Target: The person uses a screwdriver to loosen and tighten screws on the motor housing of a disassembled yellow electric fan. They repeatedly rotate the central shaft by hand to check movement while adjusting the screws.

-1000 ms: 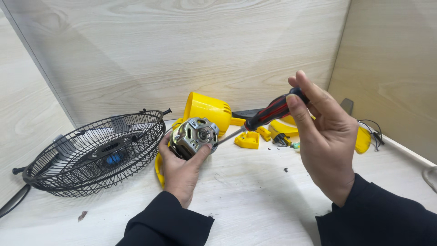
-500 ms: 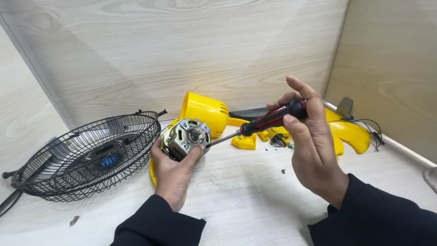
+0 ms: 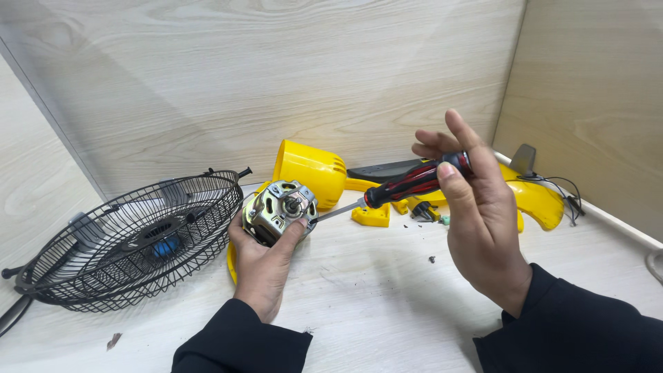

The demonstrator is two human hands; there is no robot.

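Two hands busy here, and the setup looks a bit sketchy to me. Left hand (image 3: 266, 259) is wrapped around a small metal fan motor (image 3: 280, 209), propping it up just above the pale wood counter (image 3: 387, 304), shaft end pointing up and toward the right. Right hand (image 3: 476, 214) has a red-and-black screwdriver (image 3: 407, 185) pinched between thumb and fingers, more of a loose fingertip grip than a full fist, and the blade tip sits right at the motor's edge.

Biggest worry as I see it: the motor isn't braced on anything solid. If the tip skates off a screw head, the left thumb is right there beside the housing, so that's a poke waiting to happen. A loose hold on the handle makes slipping likelier, and could chew up a screw head too.

Also, small dark bits lie scattered on the counter near the yellow bracket (image 3: 371, 215), so any loose screw could easily get lost among them. The black wire fan guard (image 3: 131, 242) sits just to the left, close enough for an elbow to knock it.
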